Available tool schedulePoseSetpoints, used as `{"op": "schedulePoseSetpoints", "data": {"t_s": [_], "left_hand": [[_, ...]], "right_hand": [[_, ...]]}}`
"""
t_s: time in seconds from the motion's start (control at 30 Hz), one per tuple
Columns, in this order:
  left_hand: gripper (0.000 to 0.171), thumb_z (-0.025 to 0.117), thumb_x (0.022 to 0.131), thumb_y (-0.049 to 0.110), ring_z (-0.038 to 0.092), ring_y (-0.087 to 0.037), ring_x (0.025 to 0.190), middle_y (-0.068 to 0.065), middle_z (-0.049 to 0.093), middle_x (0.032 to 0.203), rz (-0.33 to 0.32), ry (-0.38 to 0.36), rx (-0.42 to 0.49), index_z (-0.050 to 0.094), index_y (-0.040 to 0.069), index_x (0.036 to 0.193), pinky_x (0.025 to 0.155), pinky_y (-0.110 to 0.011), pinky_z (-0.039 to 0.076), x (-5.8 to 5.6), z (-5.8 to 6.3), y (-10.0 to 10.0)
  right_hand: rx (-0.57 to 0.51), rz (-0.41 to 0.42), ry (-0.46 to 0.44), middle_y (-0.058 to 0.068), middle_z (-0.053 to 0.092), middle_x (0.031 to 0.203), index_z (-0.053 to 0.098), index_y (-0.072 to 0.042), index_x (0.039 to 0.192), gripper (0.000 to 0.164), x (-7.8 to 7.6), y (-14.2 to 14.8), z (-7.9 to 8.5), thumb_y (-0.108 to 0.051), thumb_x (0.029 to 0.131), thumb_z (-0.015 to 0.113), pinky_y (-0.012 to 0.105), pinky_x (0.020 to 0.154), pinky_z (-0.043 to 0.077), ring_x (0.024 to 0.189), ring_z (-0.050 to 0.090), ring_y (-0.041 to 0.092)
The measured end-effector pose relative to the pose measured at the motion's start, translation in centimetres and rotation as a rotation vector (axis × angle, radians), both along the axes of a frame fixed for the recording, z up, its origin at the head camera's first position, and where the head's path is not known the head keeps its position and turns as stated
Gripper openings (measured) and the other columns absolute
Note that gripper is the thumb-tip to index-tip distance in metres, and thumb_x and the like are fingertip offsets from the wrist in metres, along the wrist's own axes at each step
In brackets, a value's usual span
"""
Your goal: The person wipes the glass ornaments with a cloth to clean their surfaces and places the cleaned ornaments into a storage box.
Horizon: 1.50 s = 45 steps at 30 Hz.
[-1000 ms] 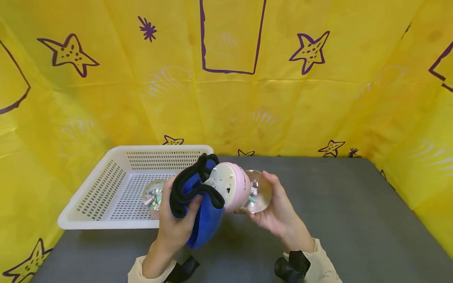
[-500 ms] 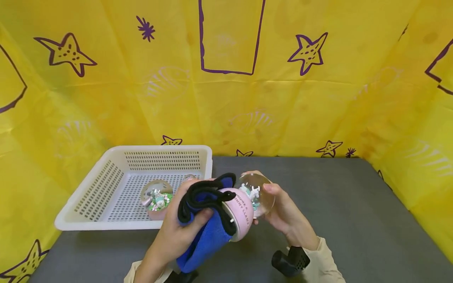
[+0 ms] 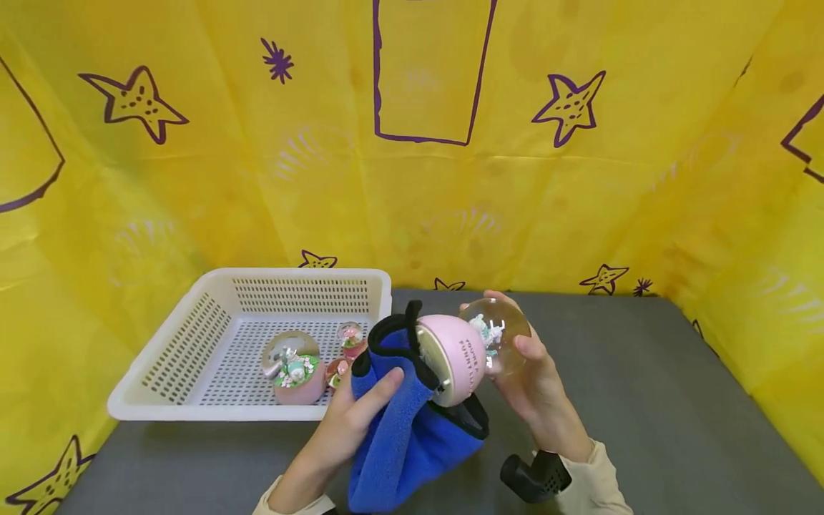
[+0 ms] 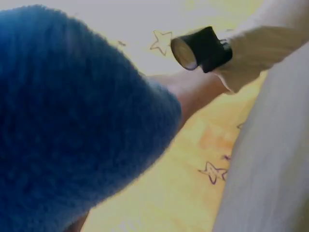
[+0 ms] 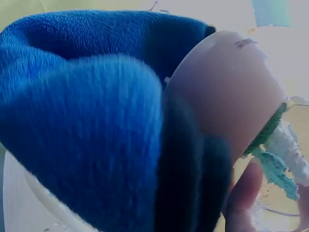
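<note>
My right hand (image 3: 536,379) grips a snow globe (image 3: 460,357) by its clear ball, fingers and thumb curled round the glass. The globe lies tilted on its side, its pink lettered base toward the left and a white and teal figure inside. In my left hand (image 3: 354,415) is a blue cloth (image 3: 405,443) with black edging, pinched under the thumb; its edge touches the pink base. The cloth (image 4: 82,116) fills much of the left wrist view and hides the left fingers. From the right wrist, the base (image 5: 227,87) shows beside the cloth (image 5: 96,135).
A white perforated basket (image 3: 148,372) stands at the left on the dark grey table (image 3: 644,400). Inside it are a larger snow globe (image 3: 297,368) with a pink base and smaller ones (image 3: 350,337) beside it. A yellow patterned curtain (image 3: 412,193) hangs behind.
The snow globe and right hand have shifted right and slightly up. The cloth has opened out and hangs lower from the left hand, which has uncovered the small globes in the basket.
</note>
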<state>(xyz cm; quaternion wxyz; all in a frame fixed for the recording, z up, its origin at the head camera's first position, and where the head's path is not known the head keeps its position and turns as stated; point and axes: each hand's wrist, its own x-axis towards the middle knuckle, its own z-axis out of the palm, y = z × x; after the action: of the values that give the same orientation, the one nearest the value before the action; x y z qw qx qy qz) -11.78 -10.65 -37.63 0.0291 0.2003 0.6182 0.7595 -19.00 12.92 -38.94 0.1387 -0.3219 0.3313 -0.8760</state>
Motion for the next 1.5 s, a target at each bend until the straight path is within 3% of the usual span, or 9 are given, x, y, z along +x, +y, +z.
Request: {"op": "schedulePoseSetpoints", "data": {"t_s": [0.17, 0.4, 0.5, 0.63, 0.87, 1.1, 1.3, 1.4, 1.5], "left_hand": [[0.019, 0.05, 0.103, 0.016, 0.066, -0.009, 0.087, 0.006, 0.069, 0.098, 0.17, -0.094, -0.012, 0.057, 0.017, 0.12, 0.079, -0.027, 0.056, 0.1, 1.0, -0.5], [0.034, 0.05, 0.097, -0.007, 0.065, -0.012, 0.092, -0.003, 0.067, 0.11, 0.451, 0.281, -0.071, 0.054, 0.003, 0.129, 0.081, -0.024, 0.054, 0.6, 3.6, -4.1], [0.037, 0.051, 0.093, -0.013, 0.063, -0.012, 0.095, -0.005, 0.066, 0.113, 0.521, 0.398, -0.04, 0.054, -0.003, 0.128, 0.085, -0.02, 0.052, 0.9, 4.2, -5.7], [0.039, 0.052, 0.09, -0.017, 0.062, -0.014, 0.099, -0.009, 0.066, 0.115, 0.575, 0.476, 0.016, 0.054, -0.009, 0.128, 0.089, -0.019, 0.05, 1.3, 4.8, -7.4], [0.035, 0.055, 0.088, -0.016, 0.061, -0.017, 0.1, -0.01, 0.067, 0.113, 0.694, 0.437, 0.045, 0.057, -0.011, 0.123, 0.09, -0.023, 0.047, 1.8, 5.5, -9.1], [0.034, 0.058, 0.084, -0.02, 0.061, -0.017, 0.096, -0.008, 0.07, 0.108, 0.684, 0.554, 0.025, 0.06, -0.016, 0.117, 0.087, -0.023, 0.046, 1.4, 5.6, -10.3], [0.031, 0.063, 0.085, -0.015, 0.062, -0.015, 0.09, -0.006, 0.071, 0.102, 0.81, 0.434, -0.019, 0.061, -0.015, 0.116, 0.082, -0.02, 0.048, 1.8, 6.0, -11.4], [0.034, 0.063, 0.085, -0.013, 0.062, -0.017, 0.092, -0.009, 0.07, 0.104, 0.856, 0.402, 0.068, 0.06, -0.014, 0.119, 0.084, -0.021, 0.049, 1.9, 5.9, -11.9], [0.036, 0.062, 0.085, -0.015, 0.062, -0.021, 0.095, -0.013, 0.07, 0.107, 0.843, 0.457, 0.202, 0.059, -0.016, 0.12, 0.087, -0.022, 0.049, 1.8, 5.6, -12.5]], "right_hand": [[0.012, -0.044, 0.022, 0.005, 0.06, 0.134, 0.053, -0.021, 0.136, 0.047, 0.1, 0.2, -0.3, -0.03, 0.091, 0.063, 0.029, 0.09, 0.05, 0.118, 0.055, 0.017], [0.15, -0.268, -0.07, 0.0, 0.067, 0.116, 0.052, -0.019, 0.121, 0.03, 1.1, -0.5, 0.9, -0.021, 0.091, 0.055, 0.03, 0.073, 0.058, 0.094, 0.064, 0.013], [0.198, -0.338, -0.137, -0.002, 0.066, 0.105, 0.047, -0.019, 0.12, 0.03, 1.3, -1.2, 1.7, -0.014, 0.091, 0.049, 0.03, 0.066, 0.058, 0.083, 0.065, 0.011], [0.271, -0.385, -0.216, -0.003, 0.065, 0.109, 0.047, -0.019, 0.121, 0.03, 0.4, -2.8, 2.5, -0.015, 0.091, 0.045, 0.026, 0.064, 0.056, 0.083, 0.062, 0.011], [0.386, -0.35, -0.299, -0.001, 0.055, 0.121, 0.045, -0.018, 0.126, 0.036, -2.8, -5.6, 3.3, -0.019, 0.091, 0.052, 0.029, 0.064, 0.054, 0.088, 0.057, 0.015], [0.53, -0.29, -0.216, 0.011, 0.042, 0.136, 0.035, -0.011, 0.141, 0.061, -5.8, -8.4, 3.6, -0.007, 0.088, 0.064, 0.036, 0.07, 0.059, 0.102, 0.059, 0.022], [0.713, -0.4, -0.082, 0.009, 0.045, 0.14, 0.044, -0.011, 0.14, 0.072, -7.3, -11.0, 3.8, -0.006, 0.078, 0.079, 0.037, 0.074, 0.06, 0.115, 0.055, 0.027], [0.804, -0.413, 0.028, 0.005, 0.048, 0.139, 0.048, -0.015, 0.139, 0.074, -7.9, -12.3, 4.0, -0.009, 0.074, 0.084, 0.037, 0.076, 0.059, 0.115, 0.055, 0.026], [0.897, -0.413, 0.146, 0.002, 0.048, 0.142, 0.05, -0.019, 0.139, 0.077, -8.4, -13.7, 4.4, -0.015, 0.072, 0.088, 0.039, 0.086, 0.057, 0.116, 0.056, 0.026]]}}
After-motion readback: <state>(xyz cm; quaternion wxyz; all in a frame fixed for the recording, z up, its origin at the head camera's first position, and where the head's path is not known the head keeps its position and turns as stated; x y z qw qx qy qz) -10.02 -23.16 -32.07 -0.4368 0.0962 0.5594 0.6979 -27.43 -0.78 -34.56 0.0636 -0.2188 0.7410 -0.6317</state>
